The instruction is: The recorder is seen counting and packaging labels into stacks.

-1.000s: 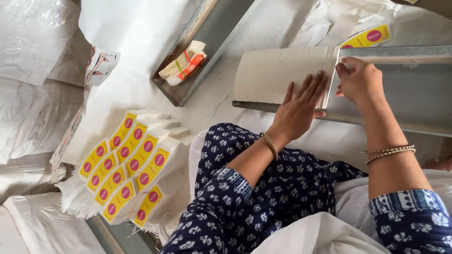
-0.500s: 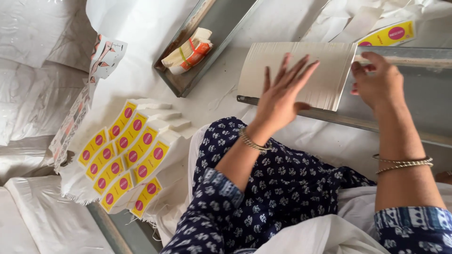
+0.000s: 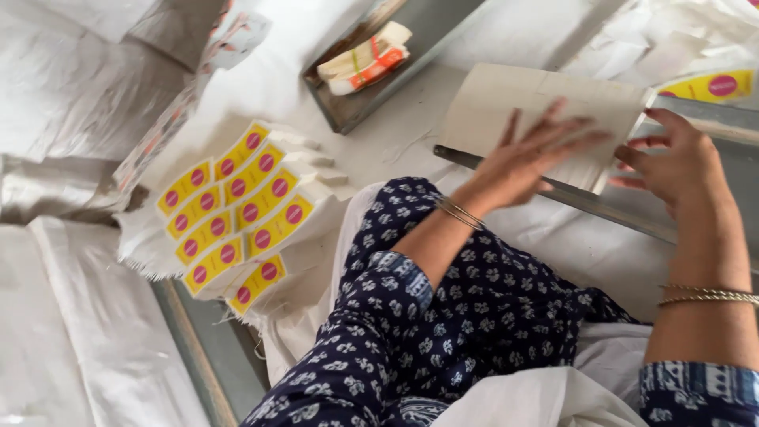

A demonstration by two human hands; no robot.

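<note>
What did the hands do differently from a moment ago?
The left hand lifted from lying flat on the cream folded sheet and now spreads its fingers over it. The right hand let go of the sheet's edge and drew back, open. The yellow labelled packets and the tray stayed put.
</note>
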